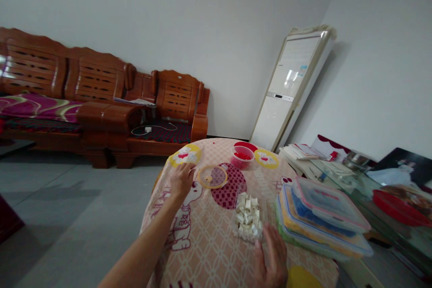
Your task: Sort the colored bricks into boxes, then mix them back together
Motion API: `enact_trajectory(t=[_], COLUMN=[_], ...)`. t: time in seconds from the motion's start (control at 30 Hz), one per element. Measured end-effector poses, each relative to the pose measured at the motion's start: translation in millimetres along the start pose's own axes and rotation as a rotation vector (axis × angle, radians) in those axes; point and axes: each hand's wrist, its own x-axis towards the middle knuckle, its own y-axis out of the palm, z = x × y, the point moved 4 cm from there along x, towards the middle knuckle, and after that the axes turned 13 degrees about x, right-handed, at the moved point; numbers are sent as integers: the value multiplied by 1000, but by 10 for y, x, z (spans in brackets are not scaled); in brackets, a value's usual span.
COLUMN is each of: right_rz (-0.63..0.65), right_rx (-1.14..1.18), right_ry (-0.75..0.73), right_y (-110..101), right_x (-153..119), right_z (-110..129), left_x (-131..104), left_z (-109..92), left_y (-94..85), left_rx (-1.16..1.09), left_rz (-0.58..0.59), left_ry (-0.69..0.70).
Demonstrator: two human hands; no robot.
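My left hand [182,181] is over the far left part of the table, just left of a round clear lid [213,177] with a yellow rim. Its fingers are drawn together and point away; whatever they may hold is too small to make out. My right hand [272,256] is at the near right corner of a clear plastic box [236,227], thumb and fingers apart, holding nothing visible. Small white block-like pieces [249,216] are heaped in the box. Beyond the lid stands a clear pinkish tub [242,156] with red pieces inside.
Flat clip-lid containers [324,216] are stacked at the table's right edge. A patterned cloth [202,243] covers the round table. On the right is a glass-topped side table with papers [305,152] and a red bowl [400,207]. Wooden seats [175,99] line the wall.
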Motion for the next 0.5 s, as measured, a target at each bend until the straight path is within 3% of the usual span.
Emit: enact_trajectory(t=[0.13,0.3,0.4,0.5], right_rz=[16,45,45,10], right_rx=[13,14,45,68], right_ry=[76,185,308,474], right_y=[-76,-190,-212,-203], right_x=[55,98,57,18], right_z=[-65,-147,-222,-266], left_x=[-111,-546,-763,-690], left_z=[-601,-1377,-1618,-1658], left_y=[-297,-500,-615,-676], left_rx=[-235,-330,-365,-458], left_rz=[-15,205,353,436], left_ry=[256,589,789,879])
